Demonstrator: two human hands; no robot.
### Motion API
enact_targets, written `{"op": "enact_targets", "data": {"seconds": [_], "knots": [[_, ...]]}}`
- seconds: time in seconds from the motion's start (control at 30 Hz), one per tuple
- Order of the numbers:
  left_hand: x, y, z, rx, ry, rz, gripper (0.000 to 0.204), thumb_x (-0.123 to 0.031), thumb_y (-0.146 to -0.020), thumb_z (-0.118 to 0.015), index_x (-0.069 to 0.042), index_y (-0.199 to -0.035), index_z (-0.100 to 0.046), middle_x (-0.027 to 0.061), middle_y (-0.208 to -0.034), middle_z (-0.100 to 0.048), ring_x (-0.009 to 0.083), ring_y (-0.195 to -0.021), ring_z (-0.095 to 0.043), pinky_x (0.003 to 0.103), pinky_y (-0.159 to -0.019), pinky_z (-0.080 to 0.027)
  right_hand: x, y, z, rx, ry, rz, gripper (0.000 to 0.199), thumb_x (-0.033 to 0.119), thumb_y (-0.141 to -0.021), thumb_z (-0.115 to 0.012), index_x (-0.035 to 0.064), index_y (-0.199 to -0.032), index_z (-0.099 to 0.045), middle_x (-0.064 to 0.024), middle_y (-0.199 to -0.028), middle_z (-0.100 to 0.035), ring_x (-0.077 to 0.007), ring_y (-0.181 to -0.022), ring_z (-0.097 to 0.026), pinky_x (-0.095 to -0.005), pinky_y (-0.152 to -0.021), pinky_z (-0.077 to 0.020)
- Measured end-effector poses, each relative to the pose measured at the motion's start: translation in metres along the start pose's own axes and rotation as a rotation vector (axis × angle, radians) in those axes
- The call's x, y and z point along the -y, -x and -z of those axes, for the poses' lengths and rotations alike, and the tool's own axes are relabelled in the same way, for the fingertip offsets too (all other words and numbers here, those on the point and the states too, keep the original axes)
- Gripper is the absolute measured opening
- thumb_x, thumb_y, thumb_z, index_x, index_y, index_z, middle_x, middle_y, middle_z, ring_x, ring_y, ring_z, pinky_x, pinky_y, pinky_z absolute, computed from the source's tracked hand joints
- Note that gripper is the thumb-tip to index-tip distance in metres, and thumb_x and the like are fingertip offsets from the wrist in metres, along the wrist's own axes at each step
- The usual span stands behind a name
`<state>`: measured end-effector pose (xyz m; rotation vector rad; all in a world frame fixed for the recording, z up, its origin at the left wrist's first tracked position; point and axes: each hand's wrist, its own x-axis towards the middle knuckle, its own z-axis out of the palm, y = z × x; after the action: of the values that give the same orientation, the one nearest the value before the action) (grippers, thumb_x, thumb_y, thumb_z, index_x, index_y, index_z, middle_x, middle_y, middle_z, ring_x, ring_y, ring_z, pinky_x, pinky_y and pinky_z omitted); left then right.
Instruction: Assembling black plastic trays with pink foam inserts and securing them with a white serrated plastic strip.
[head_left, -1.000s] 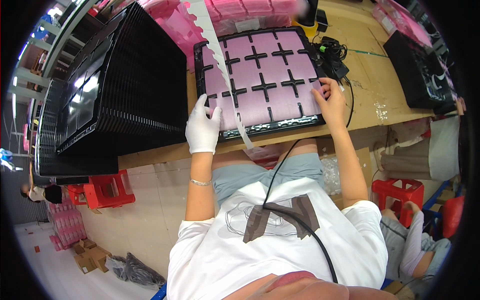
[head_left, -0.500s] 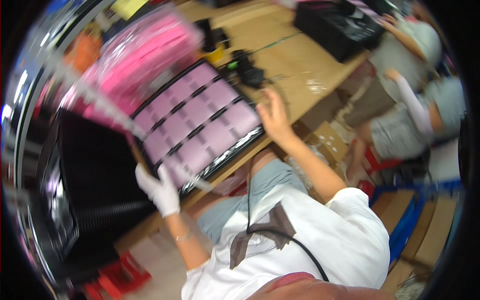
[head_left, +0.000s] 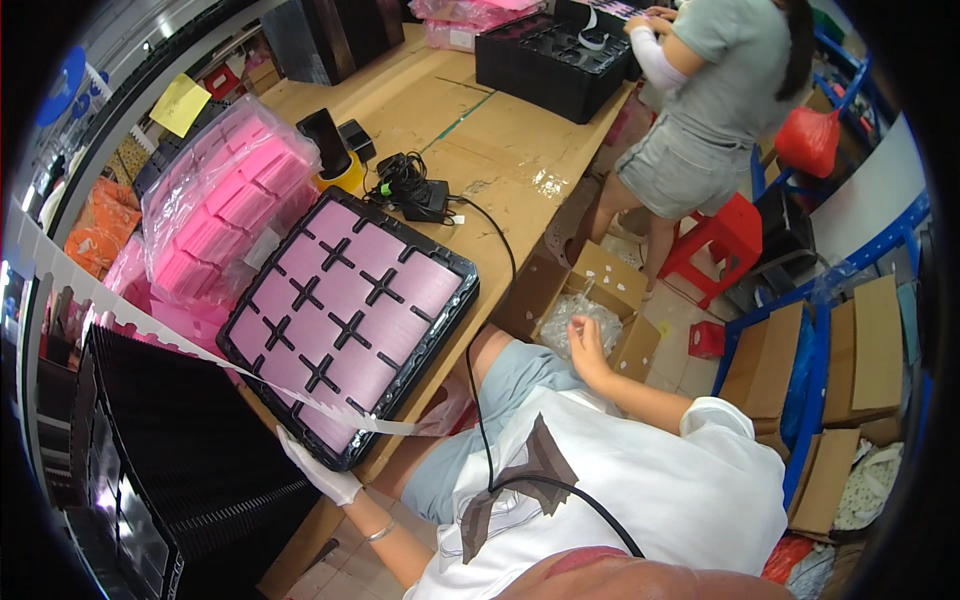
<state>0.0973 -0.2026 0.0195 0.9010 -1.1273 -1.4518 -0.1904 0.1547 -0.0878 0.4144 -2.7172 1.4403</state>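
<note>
**Saw a black tray (head_left: pixel 412 365) of pink pads (head_left: pixel 342 291), with a white-gloved left hand (head_left: pixel 320 470) beside its lower corner and a bare right hand (head_left: pixel 591 352) well apart**

Looked down on a brown table (head_left: pixel 530 185) stretching from the upper centre toward the lower left of the frame. Found the black tray left of centre, set aslant along the table's near edge, with cross-shaped dividers (head_left: pixel 348 330) among the pink pads. Saw the white-gloved left hand reaching between the tray and a tall stack of black trays (head_left: pixel 190 440) at lower left; could not tell whether gripping the rim or merely alongside. Saw the bare right hand right of centre, above an open carton (head_left: pixel 612 272) with clear plastic (head_left: pixel 560 325) in it, fingers loosely curled; could not tell whether pinching anything. Noted a white notched strip (head_left: pixel 375 425) sweeping from the left edge of the frame across the tray's lower end, and a black cable (head_left: pixel 513 262) near the tray's right side.

Judged good handling to call for a hand on each side of the rim before any shift of the tray, with only light fingertips on the pads. Judged it wise, too, to keep the strip from snagging on the dividers and the cable from catching under the tray.
</note>
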Motion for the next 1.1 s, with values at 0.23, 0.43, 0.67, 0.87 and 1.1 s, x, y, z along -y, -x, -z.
{"op": "enact_targets", "data": {"seconds": [0.23,0.43,0.67,0.87,1.1], "knots": [[-0.004,0.010,-0.002,0.008,-0.144,-0.163,0.056,-0.035,-0.100,-0.045,0.004,-0.141,-0.043,0.0176,-0.144,-0.039,0.0301,-0.133,-0.041,0.044,-0.113,-0.032,0.010,0.000,-0.047,0.428,-0.045,-0.020,0.048,0.034,-0.099,-0.051,-0.0052,-0.126,-0.052,-0.0269,-0.122,-0.058,-0.0395,-0.116,-0.056,-0.0406,-0.100,-0.0430],[-0.001,0.008,-0.001,0.024,-0.069,-0.124,0.054,-0.034,-0.100,-0.046,0.003,-0.139,-0.044,0.0169,-0.143,-0.040,0.0297,-0.132,-0.042,0.044,-0.112,-0.033,0.021,-0.021,-0.096,0.599,0.046,0.042,0.058,0.042,-0.100,-0.042,-0.0056,-0.132,-0.049,-0.0273,-0.131,-0.055,-0.0407,-0.123,-0.052,-0.0429,-0.105,-0.0390],[0.003,0.008,-0.001,0.022,-0.023,-0.108,0.049,-0.028,-0.102,-0.043,0.004,-0.139,-0.044,0.0151,-0.142,-0.042,0.0292,-0.132,-0.043,0.044,-0.112,-0.034,-0.006,-0.031,-0.133,0.680,-0.097,0.012,0.058,0.040,-0.100,-0.044,-0.0075,-0.131,-0.049,-0.0278,-0.124,-0.059,-0.0415,-0.116,-0.056,-0.0408,-0.100,-0.0441],[0.012,0.006,0.002,0.045,-0.013,-0.090,0.049,-0.027,-0.102,-0.040,0.005,-0.140,-0.042,0.0155,-0.143,-0.043,0.0297,-0.131,-0.045,0.045,-0.111,-0.036,-0.017,0.002,-0.148,0.604,-0.185,-0.162,0.056,0.040,-0.099,-0.045,-0.0076,-0.129,-0.050,-0.0270,-0.122,-0.060,-0.0402,-0.113,-0.058,-0.0406,-0.097,-0.0452],[0.025,0.002,0.021,-0.023,-0.147,-0.095,0.053,-0.032,-0.100,-0.038,-0.003,-0.145,-0.039,0.0176,-0.140,-0.046,0.0324,-0.121,-0.052,0.050,-0.100,-0.047,-0.045,0.049,-0.116,0.444,-0.227,-0.374,0.054,0.039,-0.099,-0.046,-0.0076,-0.126,-0.052,-0.0260,-0.119,-0.061,-0.0387,-0.111,-0.059,-0.0403,-0.094,-0.0466]]}}
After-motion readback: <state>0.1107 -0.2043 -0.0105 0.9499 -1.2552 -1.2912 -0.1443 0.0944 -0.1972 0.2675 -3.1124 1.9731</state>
